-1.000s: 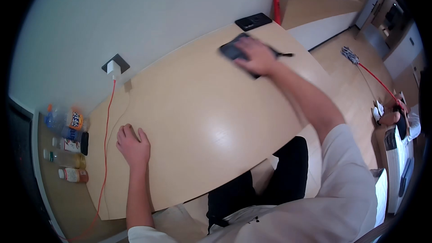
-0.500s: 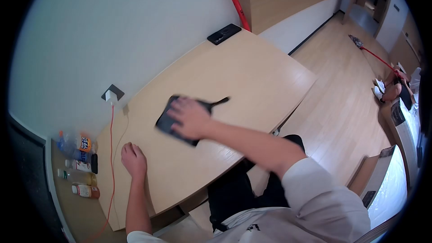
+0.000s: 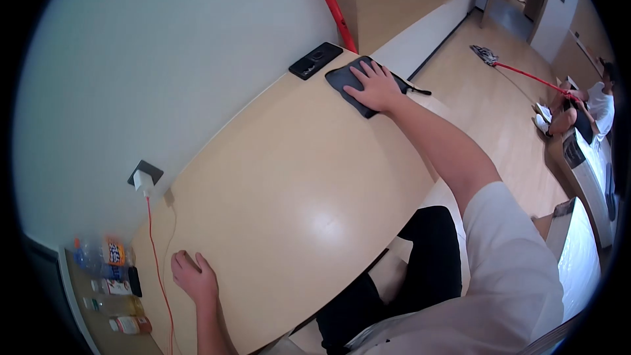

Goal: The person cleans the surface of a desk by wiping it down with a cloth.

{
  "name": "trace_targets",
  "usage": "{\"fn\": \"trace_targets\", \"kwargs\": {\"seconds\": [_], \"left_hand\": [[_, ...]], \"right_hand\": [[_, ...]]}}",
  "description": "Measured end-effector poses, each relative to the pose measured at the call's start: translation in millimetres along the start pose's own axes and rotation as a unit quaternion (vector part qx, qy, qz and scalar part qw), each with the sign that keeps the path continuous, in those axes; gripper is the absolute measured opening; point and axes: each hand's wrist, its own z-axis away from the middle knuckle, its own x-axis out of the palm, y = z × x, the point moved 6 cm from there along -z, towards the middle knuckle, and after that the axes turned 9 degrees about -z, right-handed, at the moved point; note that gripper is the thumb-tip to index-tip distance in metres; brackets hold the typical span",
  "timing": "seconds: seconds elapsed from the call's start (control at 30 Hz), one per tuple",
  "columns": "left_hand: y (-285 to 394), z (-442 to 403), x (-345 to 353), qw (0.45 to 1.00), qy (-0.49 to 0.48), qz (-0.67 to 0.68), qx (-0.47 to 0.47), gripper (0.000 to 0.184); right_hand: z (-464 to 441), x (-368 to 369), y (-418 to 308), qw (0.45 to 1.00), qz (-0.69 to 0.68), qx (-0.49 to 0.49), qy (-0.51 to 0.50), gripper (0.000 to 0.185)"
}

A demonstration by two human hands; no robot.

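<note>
My right hand [image 3: 377,87] lies flat with spread fingers on a dark grey pouch [image 3: 342,81] with a black strap, at the far right corner of the wooden table [image 3: 276,177]. Just left of the pouch rests a black phone-like object [image 3: 316,60], apart from it. My left hand [image 3: 195,277] rests on the near left part of the table with its fingers bent and thumb apart, holding nothing. A red cable [image 3: 155,250] runs beside it from a white plug [image 3: 142,181] in the wall socket.
Several bottles [image 3: 118,287] stand at the table's left end. A red pole [image 3: 330,6] leans by the wall behind the table. On the right, a seated person [image 3: 599,106] holds a mop with a red handle [image 3: 529,75]. Wrapped furniture [image 3: 578,256] stands at the lower right.
My right hand and the pouch slid from the far right to the middle of the table, then back to the far right corner. My left hand's thumb now shows apart. The view has shifted.
</note>
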Motion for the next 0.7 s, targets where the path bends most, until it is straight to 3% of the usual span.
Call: {"fn": "trace_targets", "kwargs": {"seconds": [0.37,0.7], "left_hand": [[0.7,1.4,-3.4,1.000,-0.008,-0.030,0.005,0.043],[-3.3,-1.1,-5.2,0.999,0.021,-0.044,0.015,0.043]], "right_hand": [[-48.3,14.4,-4.8,0.999,0.005,-0.044,0.001,0.100],[73.5,8.8,-29.1,0.996,-0.025,-0.089,-0.018,0.109]]}}
